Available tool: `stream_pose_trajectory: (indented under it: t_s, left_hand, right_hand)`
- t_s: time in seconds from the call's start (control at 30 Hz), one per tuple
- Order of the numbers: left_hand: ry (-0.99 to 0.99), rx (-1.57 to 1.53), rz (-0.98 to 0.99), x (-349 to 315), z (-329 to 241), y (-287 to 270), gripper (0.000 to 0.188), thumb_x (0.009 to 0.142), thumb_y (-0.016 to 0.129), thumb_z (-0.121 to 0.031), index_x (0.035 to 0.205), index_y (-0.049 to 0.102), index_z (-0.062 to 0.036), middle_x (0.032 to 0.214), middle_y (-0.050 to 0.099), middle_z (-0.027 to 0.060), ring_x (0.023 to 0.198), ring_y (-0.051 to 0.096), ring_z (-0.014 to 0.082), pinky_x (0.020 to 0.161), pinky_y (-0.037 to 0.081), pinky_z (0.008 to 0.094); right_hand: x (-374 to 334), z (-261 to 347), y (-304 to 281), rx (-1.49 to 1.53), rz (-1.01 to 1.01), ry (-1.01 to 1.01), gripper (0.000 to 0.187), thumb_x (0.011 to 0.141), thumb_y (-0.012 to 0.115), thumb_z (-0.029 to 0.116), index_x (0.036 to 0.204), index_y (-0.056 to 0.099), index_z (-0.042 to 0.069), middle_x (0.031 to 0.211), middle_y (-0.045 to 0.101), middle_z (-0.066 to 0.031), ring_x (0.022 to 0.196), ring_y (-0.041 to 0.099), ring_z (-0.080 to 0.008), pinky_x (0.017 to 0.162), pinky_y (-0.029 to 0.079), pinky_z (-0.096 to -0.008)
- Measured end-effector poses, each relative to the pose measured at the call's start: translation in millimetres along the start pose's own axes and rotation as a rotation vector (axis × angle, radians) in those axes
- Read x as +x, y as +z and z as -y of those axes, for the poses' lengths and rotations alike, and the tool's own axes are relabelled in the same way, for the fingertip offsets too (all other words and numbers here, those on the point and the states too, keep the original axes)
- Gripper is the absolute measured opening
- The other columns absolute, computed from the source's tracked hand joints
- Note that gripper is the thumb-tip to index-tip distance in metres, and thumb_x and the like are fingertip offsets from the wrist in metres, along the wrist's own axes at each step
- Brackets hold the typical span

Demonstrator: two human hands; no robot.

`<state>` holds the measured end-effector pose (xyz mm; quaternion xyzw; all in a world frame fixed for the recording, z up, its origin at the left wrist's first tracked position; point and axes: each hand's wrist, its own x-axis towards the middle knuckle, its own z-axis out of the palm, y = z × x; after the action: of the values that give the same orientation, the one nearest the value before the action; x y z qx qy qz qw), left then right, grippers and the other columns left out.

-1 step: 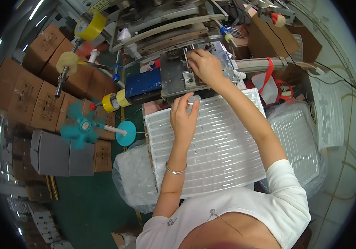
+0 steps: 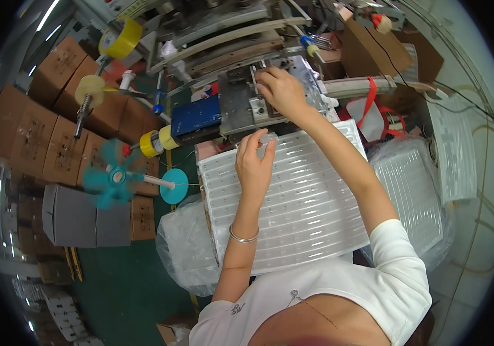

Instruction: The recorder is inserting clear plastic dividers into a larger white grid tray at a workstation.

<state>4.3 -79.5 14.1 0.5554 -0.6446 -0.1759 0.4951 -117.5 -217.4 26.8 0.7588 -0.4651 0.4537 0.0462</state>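
My left hand point(image 2: 254, 158) is over the far edge of a white ribbed plastic tray point(image 2: 293, 207). Between its thumb and fingers sits a small clear plastic piece point(image 2: 266, 138). Farther off, my right hand point(image 2: 283, 91) reaches onto the metal fixture plate point(image 2: 235, 109) of a press machine, its fingers bent down beside a metal rod and block point(image 2: 258, 108). The fingertips are partly hidden, so whatever they grip cannot be made out. A blue pad point(image 2: 195, 117) lies left of the fixture.
Yellow tape rolls point(image 2: 151, 144) hang at the machine's left. A turquoise fan point(image 2: 117, 175) spins beside stacked cardboard boxes point(image 2: 57, 144). Bagged trays point(image 2: 411, 196) lie to the right, near a red-handled bag point(image 2: 368, 118). The press frame point(image 2: 229, 43) rises beyond my right hand.
The whole view has shifted slightly, with the machine appearing a little farther left. Both hands keep nearly the same places and poses.
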Motion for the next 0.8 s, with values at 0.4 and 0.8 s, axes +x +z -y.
stream_pose_trajectory:
  t_s: [0.4,0.8]
  left_hand:
    - [0.475,-0.045,0.489,-47.7,-54.0,105.9,0.028,0.069,0.075,-0.014,0.091,0.059,-0.0076,0.084,0.064,0.0076,0.077,0.062,0.0237,0.068,0.044,0.0368]
    - [0.688,0.438,0.655,-130.5,-64.3,80.6,0.031,0.078,0.059,-0.016,0.108,0.059,-0.0059,0.091,0.057,0.0071,0.092,0.053,0.0224,0.083,0.038,0.0430]
  right_hand:
    - [-76.6,-46.4,-164.9,0.302,0.027,0.413,0.022,0.089,0.061,0.015,0.105,0.063,0.002,0.100,0.064,-0.0056,0.086,0.061,-0.0107,0.077,0.047,-0.0238]
    - [-113.6,-10.9,-114.1,0.410,0.192,0.270,0.017,0.085,0.061,0.007,0.101,0.065,0.003,0.092,0.066,-0.0079,0.077,0.062,-0.0147,0.068,0.049,-0.0261]
